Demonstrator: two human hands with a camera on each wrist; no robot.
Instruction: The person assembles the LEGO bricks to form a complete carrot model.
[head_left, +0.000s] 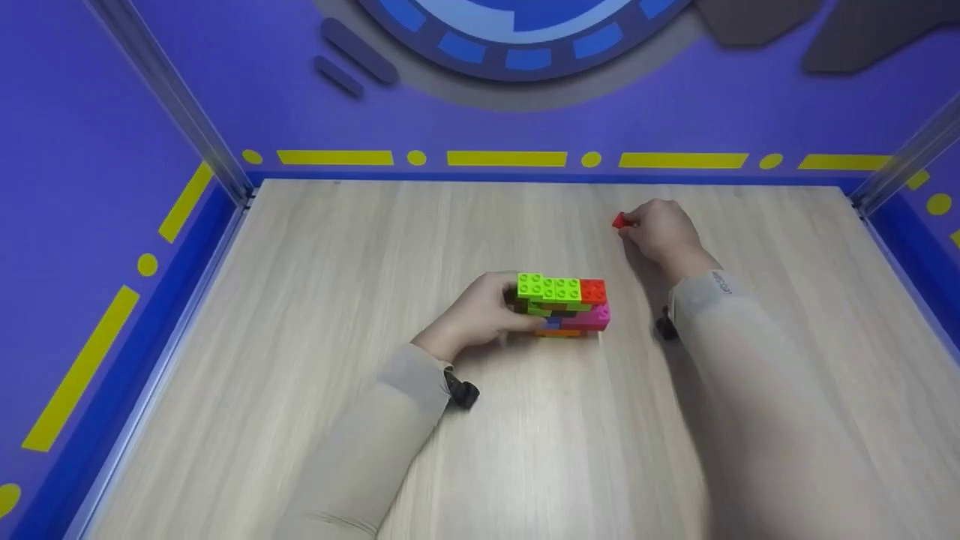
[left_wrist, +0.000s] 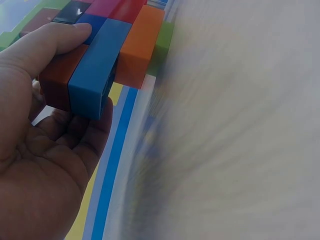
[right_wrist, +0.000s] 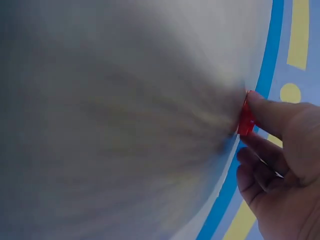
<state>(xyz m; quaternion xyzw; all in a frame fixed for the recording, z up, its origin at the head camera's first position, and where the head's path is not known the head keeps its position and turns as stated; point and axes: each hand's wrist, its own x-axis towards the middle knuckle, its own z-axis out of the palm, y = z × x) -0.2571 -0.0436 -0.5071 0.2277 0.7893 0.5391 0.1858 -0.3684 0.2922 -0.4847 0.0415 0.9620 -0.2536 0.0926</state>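
My left hand (head_left: 487, 306) grips a stack of toy building bricks (head_left: 571, 318) by its left end, thumb along the near side. Lime green bricks (head_left: 555, 288) and a red brick (head_left: 592, 291) top the stack, with a pink brick (head_left: 592, 318) below. In the left wrist view, blue (left_wrist: 97, 70), orange (left_wrist: 140, 47) and brown (left_wrist: 62, 75) bricks show near the thumb. Farther back and to the right, my right hand (head_left: 661, 231) pinches a small red brick (head_left: 619, 220) between thumb and fingers, close over the table. The fingers partly cover that brick.
The light wood table (head_left: 337, 300) is bounded by a blue-purple back wall (head_left: 510, 135) and side panels with yellow markings. A metal post (head_left: 180, 97) stands at the back left corner. Dark straps with small black devices are on both wrists.
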